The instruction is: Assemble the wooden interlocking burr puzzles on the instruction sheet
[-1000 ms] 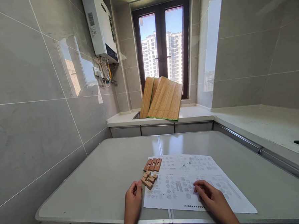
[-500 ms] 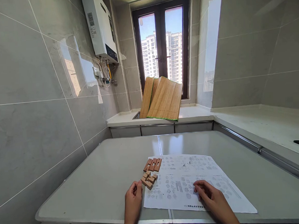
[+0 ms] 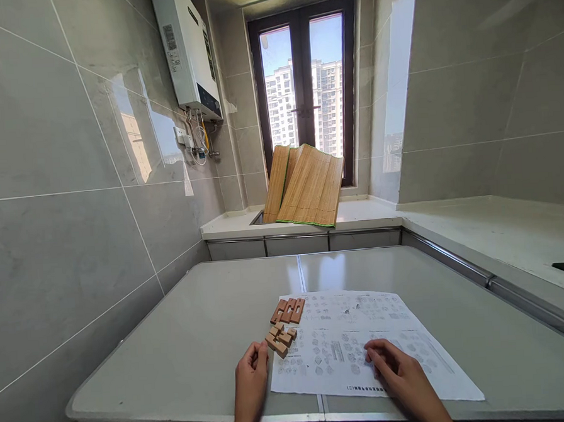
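Note:
My left hand (image 3: 251, 377) rests at the left edge of the printed sheet (image 3: 329, 385), its fingers curled in and closed, with nothing visible in them. Just right of its thumb tip lies a group of light wooden puzzle blocks (image 3: 276, 345), notched and set close together. Above these, several reddish-brown wooden pieces with slots (image 3: 288, 311) sit in a row on the sheet's upper left corner. Over the lower right of the paper is my right hand (image 3: 398, 367), fingers loosely bent, thumb a little apart from the index finger, holding nothing that shows.
The sheet, covered in small line drawings, lies on a pale folding table (image 3: 185, 342) with a centre seam. Behind the table runs a white counter (image 3: 367, 211), where a bamboo mat (image 3: 311, 187) leans before the window. A water heater (image 3: 188, 52) hangs on the left wall.

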